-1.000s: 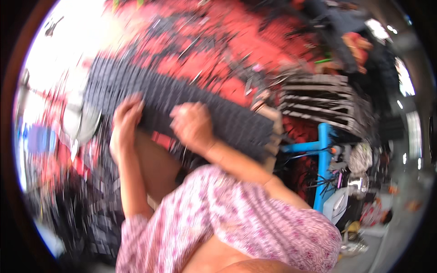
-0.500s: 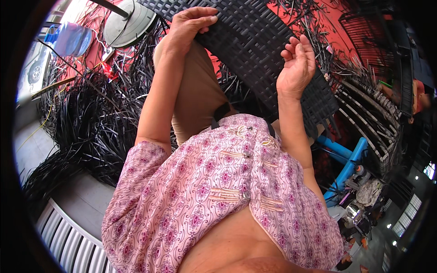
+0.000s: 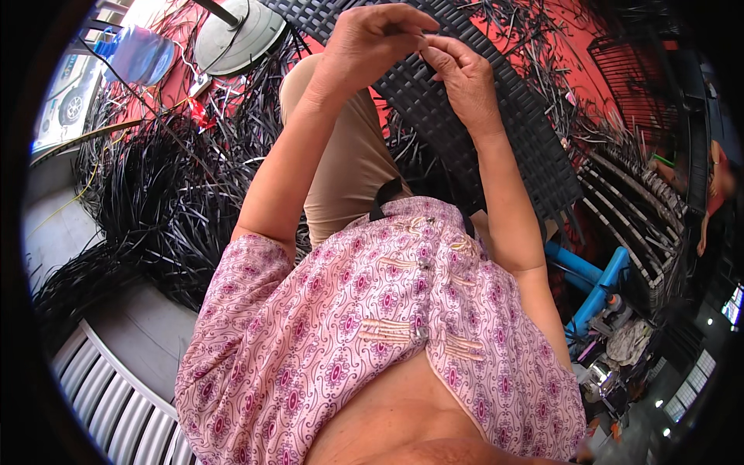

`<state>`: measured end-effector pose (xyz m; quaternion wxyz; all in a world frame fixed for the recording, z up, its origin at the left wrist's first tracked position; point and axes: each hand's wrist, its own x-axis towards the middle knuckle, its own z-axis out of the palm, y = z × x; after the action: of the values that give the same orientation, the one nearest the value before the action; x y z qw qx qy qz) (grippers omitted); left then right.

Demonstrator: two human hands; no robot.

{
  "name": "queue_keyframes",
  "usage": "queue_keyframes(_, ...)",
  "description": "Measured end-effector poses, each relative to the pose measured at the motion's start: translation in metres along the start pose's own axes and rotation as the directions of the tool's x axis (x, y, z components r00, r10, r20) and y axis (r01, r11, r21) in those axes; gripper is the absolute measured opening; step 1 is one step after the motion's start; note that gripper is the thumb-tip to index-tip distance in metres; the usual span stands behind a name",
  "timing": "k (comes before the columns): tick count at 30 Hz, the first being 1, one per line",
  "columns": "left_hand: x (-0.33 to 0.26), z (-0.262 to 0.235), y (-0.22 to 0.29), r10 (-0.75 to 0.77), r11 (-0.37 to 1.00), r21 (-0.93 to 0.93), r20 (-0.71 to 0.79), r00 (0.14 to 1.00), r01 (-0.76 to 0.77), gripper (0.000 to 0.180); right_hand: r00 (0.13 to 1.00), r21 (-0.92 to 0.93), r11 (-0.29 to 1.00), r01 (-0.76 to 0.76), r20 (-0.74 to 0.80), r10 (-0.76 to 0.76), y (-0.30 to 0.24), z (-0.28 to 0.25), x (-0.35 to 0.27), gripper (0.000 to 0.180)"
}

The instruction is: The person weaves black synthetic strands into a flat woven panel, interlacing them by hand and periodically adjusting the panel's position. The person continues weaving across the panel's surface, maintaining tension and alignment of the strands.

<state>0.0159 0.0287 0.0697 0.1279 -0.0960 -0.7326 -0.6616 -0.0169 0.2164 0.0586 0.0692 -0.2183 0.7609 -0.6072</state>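
A black woven panel (image 3: 535,147) of flat strips slants across in front of me, from the upper middle down to the right. Above its surface my left hand (image 3: 368,50) is bent at the wrist, with thumb and fingers pinched. Fingertip to fingertip with it is my right hand (image 3: 466,85), its fingers curled and closed. Whatever lies between the two sets of fingertips is too small to make out; a thin dark bit shows there.
Loose black strips (image 3: 170,209) lie in a large heap at left. Beyond are a round grey base (image 3: 240,39) with a pole and a blue water bottle (image 3: 141,56). A blue frame (image 3: 601,291) and a curved stack of woven pieces (image 3: 632,209) stand right; a slatted bench (image 3: 124,395) is lower left.
My right hand has moved left and up, and its spread fingers have closed. The left hand has moved right, so the fingertips of both now meet over the panel.
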Motion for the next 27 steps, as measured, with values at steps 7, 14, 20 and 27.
queue_keyframes(7, 0.006, 0.003, -0.009, -0.179, 0.978, -0.112, -0.017, 0.984, 0.176, 0.021, 0.994, 0.211, 0.977, -0.029, -0.098, 0.05, 0.003, -0.005, -0.01, 0.019)
queue_keyframes(14, -0.002, 0.016, -0.036, -0.175, 0.778, 0.605, -0.049, 0.983, 0.168, 0.021, 0.951, 0.453, 0.888, -0.075, -0.237, 0.201, 0.01, -0.006, -0.018, 0.017)
queue_keyframes(20, -0.011, 0.047, -0.036, -0.038, 0.58, 0.808, -0.103, 0.994, 0.105, 0.023, 0.938, 0.43, 0.895, -0.121, -0.246, 0.245, 0.016, -0.009, -0.02, 0.017)
queue_keyframes(27, -0.011, 0.05, -0.041, -0.009, 0.586, 0.806, -0.1, 0.995, 0.086, 0.029, 0.944, 0.191, 0.974, -0.125, -0.279, 0.175, 0.019, 0.0, -0.019, 0.019)
